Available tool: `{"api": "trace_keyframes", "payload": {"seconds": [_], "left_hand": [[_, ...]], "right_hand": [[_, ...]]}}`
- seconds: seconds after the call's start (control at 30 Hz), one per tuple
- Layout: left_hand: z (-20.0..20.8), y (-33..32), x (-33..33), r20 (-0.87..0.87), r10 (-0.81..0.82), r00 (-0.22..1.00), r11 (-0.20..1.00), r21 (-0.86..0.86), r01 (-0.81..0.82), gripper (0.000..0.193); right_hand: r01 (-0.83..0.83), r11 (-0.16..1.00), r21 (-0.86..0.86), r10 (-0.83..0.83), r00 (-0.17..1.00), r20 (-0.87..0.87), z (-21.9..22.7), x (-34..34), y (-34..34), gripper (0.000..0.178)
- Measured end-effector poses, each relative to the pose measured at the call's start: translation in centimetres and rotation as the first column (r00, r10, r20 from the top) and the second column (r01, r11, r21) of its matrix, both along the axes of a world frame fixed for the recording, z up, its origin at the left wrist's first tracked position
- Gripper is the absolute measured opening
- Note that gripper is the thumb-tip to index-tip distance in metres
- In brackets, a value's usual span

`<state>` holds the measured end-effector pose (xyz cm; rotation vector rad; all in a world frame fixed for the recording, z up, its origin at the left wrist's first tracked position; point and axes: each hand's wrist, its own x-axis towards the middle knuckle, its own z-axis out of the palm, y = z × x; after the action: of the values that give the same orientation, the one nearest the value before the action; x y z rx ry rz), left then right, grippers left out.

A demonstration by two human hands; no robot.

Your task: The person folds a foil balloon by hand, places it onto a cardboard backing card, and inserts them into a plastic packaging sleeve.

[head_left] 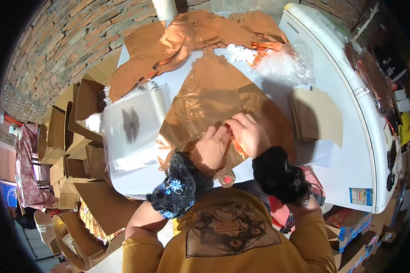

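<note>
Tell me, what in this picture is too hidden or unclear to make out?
- Head view: whatever the left hand and right hand pinch on the copper-coloured sheet is covered by the fingers.
- The dark print on the stack of clear bags is blurred.
- The small white pieces at the far end of the white table are too small to identify.
- The cardboard boxes bend into the dark fisheye rim; their contents are hidden.

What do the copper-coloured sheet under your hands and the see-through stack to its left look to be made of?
Copper-coloured sheet: likely thin glossy film or satin-like fabric; it creases softly and shines. See-through stack: probably clear plastic bags, since they glint and show the white table through them. Both hands press the sheet.
</note>
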<state>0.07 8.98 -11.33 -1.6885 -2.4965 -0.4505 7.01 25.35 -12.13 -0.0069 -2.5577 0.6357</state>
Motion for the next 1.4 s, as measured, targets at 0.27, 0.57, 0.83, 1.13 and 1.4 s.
{"api": "trace_keyframes", "payload": {"seconds": [0.27, 0.57, 0.83, 1.13, 1.4], "left_hand": [[0.6, -0.4, 0.1, 0.015, -0.014, 1.0, 0.999, 0.033, 0.014, 0.04], [3.7, -10.3, 2.3, 0.369, 0.305, 0.878, 0.839, 0.332, -0.431, 0.028], [0.6, -19.3, 2.6, 0.844, 0.347, 0.409, 0.653, 0.096, -0.752, 0.031], [1.4, -17.3, 3.8, 0.996, -0.058, -0.065, 0.614, -0.016, -0.789, 0.037], [-0.2, -15.3, 4.8, 0.96, 0.225, 0.17, 0.675, -0.028, -0.737, 0.033]], "right_hand": [[0.028, 0.995, 0.093, -0.03, 0.999, 0.023, 0.8, -0.1, -1.0, 0.023], [-0.014, 0.996, 0.084, 0.005, 0.994, 0.11, 1.6, -0.2, -1.5, 0.029], [0.008, 0.995, 0.101, -0.013, 0.998, 0.055, 0.4, -0.2, -1.3, 0.031], [-0.001, 0.994, 0.109, -0.003, 0.999, 0.041, 0.3, -0.2, -1.3, 0.031], [0.019, 0.995, 0.102, -0.028, 0.996, 0.085, 0.8, -0.2, -1.4, 0.033]]}}
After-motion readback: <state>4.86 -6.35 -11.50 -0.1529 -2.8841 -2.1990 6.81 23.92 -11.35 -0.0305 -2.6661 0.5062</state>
